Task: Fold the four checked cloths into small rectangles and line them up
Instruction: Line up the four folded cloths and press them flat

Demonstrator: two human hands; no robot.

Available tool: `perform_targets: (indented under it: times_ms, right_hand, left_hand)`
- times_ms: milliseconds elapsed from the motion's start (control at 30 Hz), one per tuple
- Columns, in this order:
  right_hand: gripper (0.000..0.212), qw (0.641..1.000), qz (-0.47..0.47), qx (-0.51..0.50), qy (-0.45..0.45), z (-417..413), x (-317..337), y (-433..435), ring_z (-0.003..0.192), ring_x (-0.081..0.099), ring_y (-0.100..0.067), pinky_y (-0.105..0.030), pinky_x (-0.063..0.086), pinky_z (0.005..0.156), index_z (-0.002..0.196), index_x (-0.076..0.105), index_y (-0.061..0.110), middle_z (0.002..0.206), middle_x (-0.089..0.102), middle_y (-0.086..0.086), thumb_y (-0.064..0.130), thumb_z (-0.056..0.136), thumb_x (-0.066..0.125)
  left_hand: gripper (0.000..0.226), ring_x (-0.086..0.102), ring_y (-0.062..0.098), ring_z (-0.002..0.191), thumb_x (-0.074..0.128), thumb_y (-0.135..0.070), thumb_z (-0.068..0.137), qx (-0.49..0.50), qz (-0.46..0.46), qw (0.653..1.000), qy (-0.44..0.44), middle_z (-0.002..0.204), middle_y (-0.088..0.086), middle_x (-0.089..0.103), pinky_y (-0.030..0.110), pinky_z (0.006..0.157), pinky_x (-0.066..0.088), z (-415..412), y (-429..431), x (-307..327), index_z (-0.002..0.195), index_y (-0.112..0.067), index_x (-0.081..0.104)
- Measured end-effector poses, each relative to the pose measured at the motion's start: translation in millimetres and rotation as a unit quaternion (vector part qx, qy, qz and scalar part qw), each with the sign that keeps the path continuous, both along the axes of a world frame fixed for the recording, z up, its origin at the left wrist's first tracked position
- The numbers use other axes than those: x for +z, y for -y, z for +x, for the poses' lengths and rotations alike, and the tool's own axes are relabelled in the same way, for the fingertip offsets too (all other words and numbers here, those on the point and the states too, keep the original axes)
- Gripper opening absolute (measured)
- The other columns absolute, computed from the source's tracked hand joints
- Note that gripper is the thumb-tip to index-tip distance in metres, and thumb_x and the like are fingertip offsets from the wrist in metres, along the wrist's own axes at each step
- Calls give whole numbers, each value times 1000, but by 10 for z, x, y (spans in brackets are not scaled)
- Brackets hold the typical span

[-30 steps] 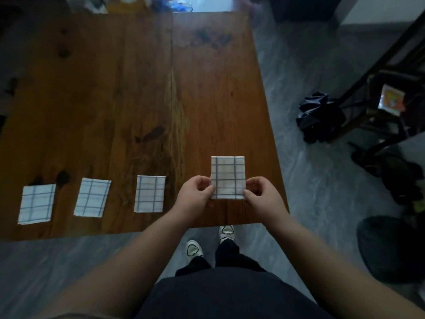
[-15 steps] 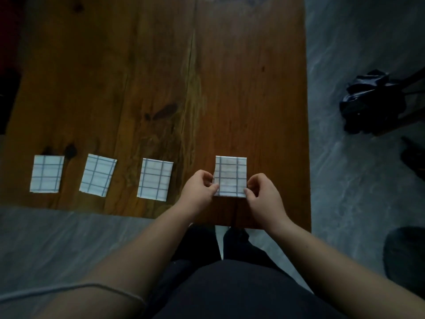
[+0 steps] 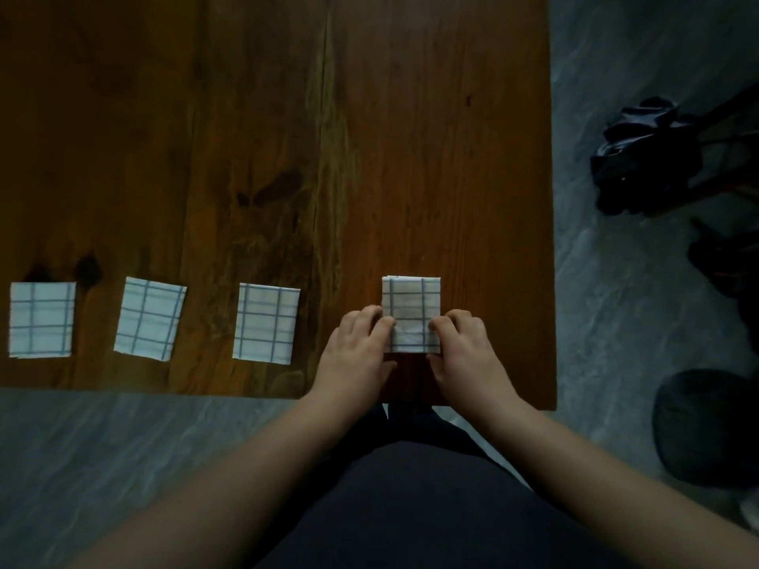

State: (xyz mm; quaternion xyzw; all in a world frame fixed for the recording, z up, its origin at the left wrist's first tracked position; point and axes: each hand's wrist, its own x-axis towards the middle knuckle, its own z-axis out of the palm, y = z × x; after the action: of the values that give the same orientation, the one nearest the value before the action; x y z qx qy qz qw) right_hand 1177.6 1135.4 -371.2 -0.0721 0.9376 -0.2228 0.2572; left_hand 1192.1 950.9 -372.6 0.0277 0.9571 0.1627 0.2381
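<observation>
A person is looking down at a wooden table (image 3: 451,158) with four folded checked cloths, white with blue-grey grid lines, lying in a row along its near edge. The left hand (image 3: 357,355) and right hand (image 3: 468,355) are sitting close together with fingers curled. Each is pinching one lower corner of the fourth cloth (image 3: 412,301), which is lying flat on the wood between them as an upright rectangle.

The cloth's lower edge is sitting just in from the table's near edge. The table's right edge is running near the right hand, with a strip of bare wood between them.

To the left of the left hand, three more folded cloths are lying apart from one another. The nearest cloth (image 3: 267,322) is close to the hand, the middle cloth (image 3: 150,318) is tilting slightly, and the farthest cloth (image 3: 41,320) is reaching the picture's left border.

Beyond the hands, bare wood is stretching away across the tabletop. To the right of the right hand, past the table edge, grey floor (image 3: 616,281) is showing. A black bag (image 3: 645,158) is lying well beyond, and a dark round object (image 3: 706,429) is sitting nearer the person.
</observation>
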Motion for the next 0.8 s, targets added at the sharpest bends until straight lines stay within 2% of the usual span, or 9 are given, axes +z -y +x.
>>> perform_targets:
  times_ms: [300, 800]
  right_hand:
    - [45, 1000, -2, 7, -28, -241, -20, 90, 124, 41, -20, -37, 45, 105, 138, 45, 21, 138, 42, -3, 30, 96, 58]
    - [48, 999, 17, 20, -46, -452, -47, 169, 126, 40, -21, -40, 41, 109, 142, 41, 22, 139, 42, -4, 32, 96, 55]
  left_hand:
    - [64, 21, 19, 145, 63, -38, 92, -10, 13, 1000, -12, 154, -2, 30, 41, 120, 22, -323, 165, -43, 149, -30, 32]
    - [56, 28, 21, 140, 62, -32, 93, 0, 28, 999, -30, 149, 0, 38, 42, 118, 27, -549, 247, -53, 144, -27, 39]
